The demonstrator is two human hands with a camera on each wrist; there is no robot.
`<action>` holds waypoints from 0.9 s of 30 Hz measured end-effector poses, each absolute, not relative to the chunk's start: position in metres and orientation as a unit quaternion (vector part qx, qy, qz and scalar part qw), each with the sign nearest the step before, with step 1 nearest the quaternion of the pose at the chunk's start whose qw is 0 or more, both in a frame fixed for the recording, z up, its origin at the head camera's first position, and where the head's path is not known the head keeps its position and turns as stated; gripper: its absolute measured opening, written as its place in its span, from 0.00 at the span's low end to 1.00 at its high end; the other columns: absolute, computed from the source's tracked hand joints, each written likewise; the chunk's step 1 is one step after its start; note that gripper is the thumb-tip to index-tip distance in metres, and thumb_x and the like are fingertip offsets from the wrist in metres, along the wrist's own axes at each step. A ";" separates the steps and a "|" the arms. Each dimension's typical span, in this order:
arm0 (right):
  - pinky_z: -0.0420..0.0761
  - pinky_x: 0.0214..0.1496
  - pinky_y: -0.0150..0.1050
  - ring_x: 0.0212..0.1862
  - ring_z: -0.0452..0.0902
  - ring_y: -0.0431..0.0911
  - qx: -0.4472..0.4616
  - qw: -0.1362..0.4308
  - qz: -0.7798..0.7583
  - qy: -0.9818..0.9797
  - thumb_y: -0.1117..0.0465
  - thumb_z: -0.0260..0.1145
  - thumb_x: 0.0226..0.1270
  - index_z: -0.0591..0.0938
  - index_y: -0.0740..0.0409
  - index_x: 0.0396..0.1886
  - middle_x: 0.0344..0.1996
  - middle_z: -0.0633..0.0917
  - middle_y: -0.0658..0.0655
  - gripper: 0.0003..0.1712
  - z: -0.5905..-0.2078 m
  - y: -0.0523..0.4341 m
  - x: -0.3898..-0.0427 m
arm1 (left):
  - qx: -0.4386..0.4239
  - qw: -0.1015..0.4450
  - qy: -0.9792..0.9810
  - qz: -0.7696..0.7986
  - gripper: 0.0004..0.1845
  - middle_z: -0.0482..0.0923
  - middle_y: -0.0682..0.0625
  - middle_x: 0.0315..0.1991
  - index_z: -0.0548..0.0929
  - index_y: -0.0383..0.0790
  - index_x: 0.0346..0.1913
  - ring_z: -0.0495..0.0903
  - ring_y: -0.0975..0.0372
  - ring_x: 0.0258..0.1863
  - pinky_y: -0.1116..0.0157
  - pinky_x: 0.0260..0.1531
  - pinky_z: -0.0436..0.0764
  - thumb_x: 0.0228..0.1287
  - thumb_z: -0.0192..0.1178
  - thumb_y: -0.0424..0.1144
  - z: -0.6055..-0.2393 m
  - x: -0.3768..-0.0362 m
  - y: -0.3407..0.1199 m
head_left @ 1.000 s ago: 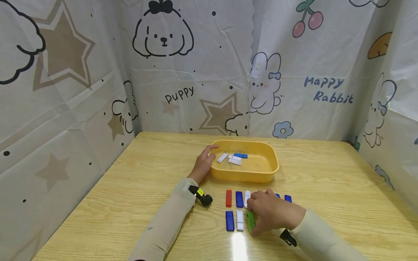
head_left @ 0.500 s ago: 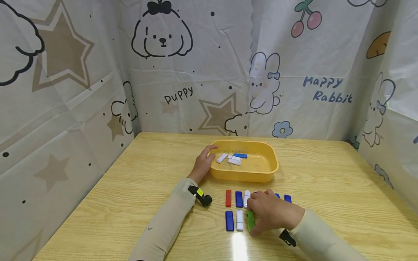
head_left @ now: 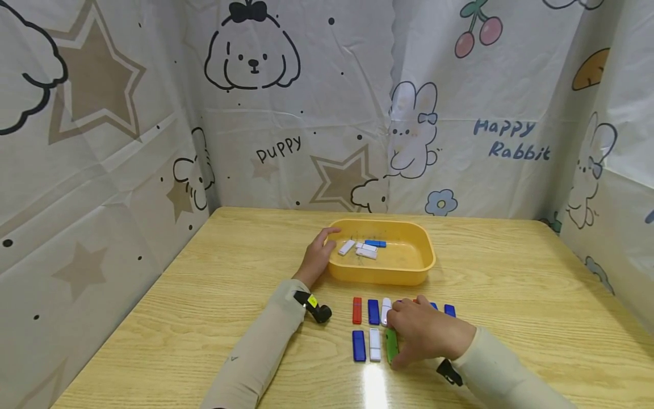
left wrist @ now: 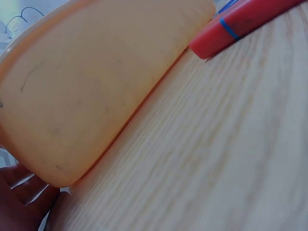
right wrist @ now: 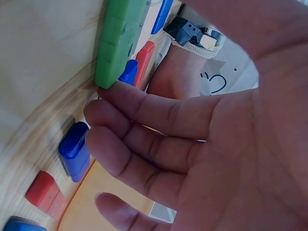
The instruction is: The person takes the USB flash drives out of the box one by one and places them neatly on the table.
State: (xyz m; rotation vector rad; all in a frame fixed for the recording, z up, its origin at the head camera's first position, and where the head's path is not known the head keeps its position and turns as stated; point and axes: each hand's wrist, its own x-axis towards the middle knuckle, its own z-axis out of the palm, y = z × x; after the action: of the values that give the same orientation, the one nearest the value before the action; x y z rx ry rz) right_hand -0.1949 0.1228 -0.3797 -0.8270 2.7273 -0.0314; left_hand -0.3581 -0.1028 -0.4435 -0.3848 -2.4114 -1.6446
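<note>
My right hand (head_left: pixel 426 329) pinches a green USB flash drive (head_left: pixel 392 345) lengthwise in the head view, thumb at its near end and index fingertip at its far end. In the right wrist view the green drive (right wrist: pixel 119 43) meets the index fingertip; the thumb's tip is out of sight there. My left hand (head_left: pixel 318 258) rests against the left end of a yellow plastic tray (head_left: pixel 378 276), fingers at the rim. In the left wrist view its fingers (left wrist: pixel 31 190) touch the tray's outer corner. Inside the tray lie several white drives (head_left: pixel 367 253) and a blue one (head_left: pixel 376 243).
Two rows of USB drives lie before the tray, among them a red one (head_left: pixel 357 311), a blue one (head_left: pixel 359 346) and a white one (head_left: pixel 375 345). My right hand partly covers the far row. Printed cloth (head_left: pixel 306 113) walls the wooden table (head_left: pixel 230 272).
</note>
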 end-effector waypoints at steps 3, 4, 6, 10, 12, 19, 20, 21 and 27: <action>0.66 0.49 0.46 0.41 0.70 0.42 -0.284 0.149 -0.011 0.947 0.36 0.78 0.36 0.81 0.52 0.41 0.37 0.78 0.45 0.35 -0.379 0.123 -0.195 | -0.131 0.097 -0.815 -0.556 0.19 0.68 0.46 0.67 0.75 0.45 0.61 0.66 0.54 0.65 0.52 0.63 0.65 0.69 0.46 0.36 -0.444 -0.358 -0.103; 0.66 0.50 0.46 0.42 0.70 0.42 -0.282 0.151 -0.012 0.947 0.36 0.78 0.36 0.82 0.52 0.42 0.38 0.78 0.45 0.36 -0.379 0.122 -0.195 | -0.132 0.097 -0.815 -0.556 0.19 0.67 0.46 0.67 0.75 0.45 0.61 0.66 0.54 0.65 0.52 0.63 0.65 0.69 0.46 0.36 -0.444 -0.358 -0.103; 0.66 0.50 0.46 0.42 0.71 0.42 -0.280 0.151 -0.012 0.948 0.35 0.78 0.36 0.82 0.52 0.42 0.39 0.79 0.46 0.36 -0.378 0.122 -0.195 | -0.132 0.096 -0.815 -0.556 0.19 0.67 0.46 0.67 0.75 0.45 0.61 0.66 0.55 0.65 0.51 0.63 0.65 0.69 0.46 0.37 -0.443 -0.358 -0.103; 0.66 0.49 0.45 0.42 0.71 0.42 -0.279 0.148 -0.011 0.949 0.35 0.79 0.34 0.82 0.52 0.42 0.39 0.79 0.47 0.37 -0.378 0.122 -0.194 | -0.132 0.095 -0.814 -0.558 0.20 0.67 0.46 0.67 0.75 0.44 0.61 0.66 0.55 0.64 0.51 0.63 0.66 0.68 0.46 0.37 -0.443 -0.358 -0.103; 0.66 0.49 0.45 0.41 0.70 0.42 -0.281 0.144 -0.010 0.949 0.35 0.79 0.34 0.82 0.53 0.41 0.38 0.78 0.47 0.37 -0.378 0.123 -0.194 | -0.131 0.095 -0.814 -0.558 0.20 0.67 0.46 0.67 0.75 0.44 0.61 0.66 0.54 0.65 0.51 0.63 0.66 0.68 0.46 0.36 -0.443 -0.358 -0.103; 0.65 0.48 0.46 0.39 0.70 0.41 -0.288 0.138 -0.013 0.947 0.34 0.78 0.34 0.82 0.53 0.42 0.35 0.77 0.45 0.38 -0.375 0.127 -0.194 | -0.126 0.094 -0.815 -0.557 0.19 0.68 0.47 0.67 0.75 0.46 0.60 0.66 0.55 0.65 0.52 0.63 0.65 0.68 0.47 0.37 -0.445 -0.359 -0.103; 0.65 0.48 0.46 0.40 0.70 0.41 -0.289 0.136 -0.017 0.947 0.34 0.78 0.34 0.83 0.52 0.42 0.36 0.77 0.45 0.38 -0.373 0.128 -0.194 | -0.126 0.095 -0.815 -0.557 0.19 0.68 0.47 0.67 0.75 0.45 0.60 0.66 0.55 0.65 0.52 0.63 0.65 0.68 0.47 0.37 -0.445 -0.359 -0.103; 0.65 0.49 0.46 0.40 0.71 0.42 -0.292 0.132 -0.021 0.947 0.34 0.78 0.34 0.83 0.52 0.42 0.37 0.78 0.45 0.38 -0.372 0.129 -0.194 | -0.127 0.095 -0.815 -0.557 0.19 0.68 0.47 0.67 0.75 0.45 0.60 0.66 0.54 0.65 0.52 0.63 0.65 0.68 0.47 0.37 -0.445 -0.359 -0.103; 0.65 0.48 0.48 0.41 0.71 0.43 -0.323 0.065 -0.049 0.943 0.37 0.78 0.39 0.82 0.54 0.41 0.38 0.79 0.48 0.33 -0.361 0.135 -0.196 | -0.131 0.100 -0.814 -0.557 0.19 0.68 0.47 0.67 0.75 0.45 0.60 0.66 0.55 0.65 0.53 0.64 0.65 0.69 0.47 0.37 -0.445 -0.358 -0.104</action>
State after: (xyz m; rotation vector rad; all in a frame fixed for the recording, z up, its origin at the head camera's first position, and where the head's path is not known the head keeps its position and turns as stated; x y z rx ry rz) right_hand -0.1958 0.1352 -0.3615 -0.9762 2.8456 -0.1471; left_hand -0.3581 -0.1040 -0.4449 -0.3873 -2.4065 -1.6455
